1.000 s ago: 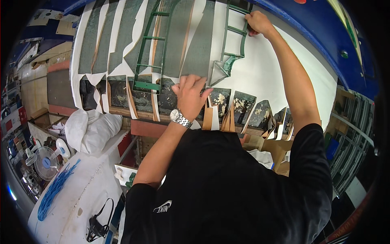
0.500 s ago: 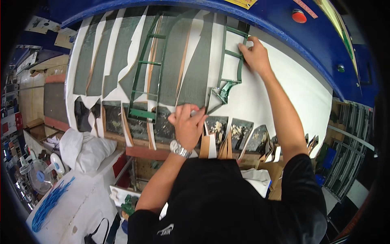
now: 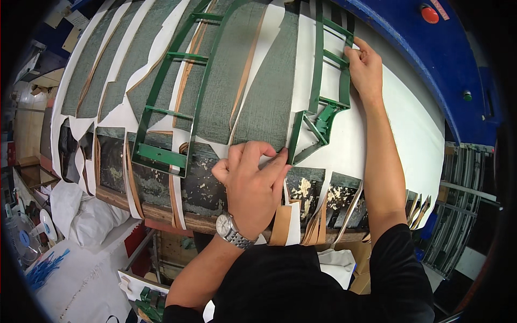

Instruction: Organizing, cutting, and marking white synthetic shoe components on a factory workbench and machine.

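Observation:
A green metal cutting die [image 3: 316,75], a long frame with crossbars and a pointed near end, lies on a white sheet [image 3: 417,145]. My right hand [image 3: 367,70] pinches the die's right wall near its far end, thumb and index finger on the metal. At the near left corner of the same die, the fingertips of my left hand [image 3: 250,180] press against its edge, the other fingers curled. A second green cutting die [image 3: 161,155] rests untouched to the left. Long cut-outs in the sheet expose the dark green-grey board [image 3: 264,107] underneath.
A blue machine [image 3: 458,59] with a red button [image 3: 430,14] curves over the far right. Strips of white and brown sheet [image 3: 281,226] hang at the table's near edge. White cloth bundles [image 3: 97,218] and a fan [image 3: 24,237] stand at the left.
My view has shifted closer to the table, so the dies and hands look larger. Both hands stay at the right-hand cutting die.

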Demonstrator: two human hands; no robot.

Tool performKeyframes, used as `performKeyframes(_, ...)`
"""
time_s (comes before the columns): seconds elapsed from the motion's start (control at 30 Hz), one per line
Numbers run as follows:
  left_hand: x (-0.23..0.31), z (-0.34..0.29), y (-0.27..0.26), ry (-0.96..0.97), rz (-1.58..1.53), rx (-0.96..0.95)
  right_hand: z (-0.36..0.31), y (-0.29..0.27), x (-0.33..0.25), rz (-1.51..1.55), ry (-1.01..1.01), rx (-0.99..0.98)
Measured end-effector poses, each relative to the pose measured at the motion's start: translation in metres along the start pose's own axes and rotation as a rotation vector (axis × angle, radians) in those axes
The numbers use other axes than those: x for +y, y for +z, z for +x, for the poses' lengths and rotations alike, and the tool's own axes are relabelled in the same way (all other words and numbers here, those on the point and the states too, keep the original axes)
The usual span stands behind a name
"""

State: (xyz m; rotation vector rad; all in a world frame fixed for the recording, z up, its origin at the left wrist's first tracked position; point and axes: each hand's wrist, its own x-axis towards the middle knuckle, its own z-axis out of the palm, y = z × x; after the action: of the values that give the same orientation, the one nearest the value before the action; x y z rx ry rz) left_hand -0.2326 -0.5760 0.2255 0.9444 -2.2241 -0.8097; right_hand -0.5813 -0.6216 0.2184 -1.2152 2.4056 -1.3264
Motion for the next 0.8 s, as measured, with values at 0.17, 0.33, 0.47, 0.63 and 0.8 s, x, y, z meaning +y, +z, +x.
performKeyframes(0.17,0.000,-0.001,0.000,0.002,0.012,-0.007,0.003,0.004,-0.003,-0.013,-0.017,-0.006)
performKeyframes(0.33,-0.001,-0.001,0.000,0.004,0.017,-0.001,0.001,0.005,-0.005,-0.066,-0.011,0.004)
performKeyframes(0.47,-0.002,-0.002,-0.001,0.005,0.012,-0.013,-0.004,0.004,-0.011,-0.068,0.002,0.014)
performKeyframes(0.63,-0.001,0.000,-0.001,-0.003,0.002,-0.013,-0.006,0.004,-0.015,-0.048,0.015,0.010)
performKeyframes(0.8,-0.001,-0.002,-0.001,-0.009,0.009,-0.010,-0.005,0.003,-0.010,-0.023,0.020,-0.004)
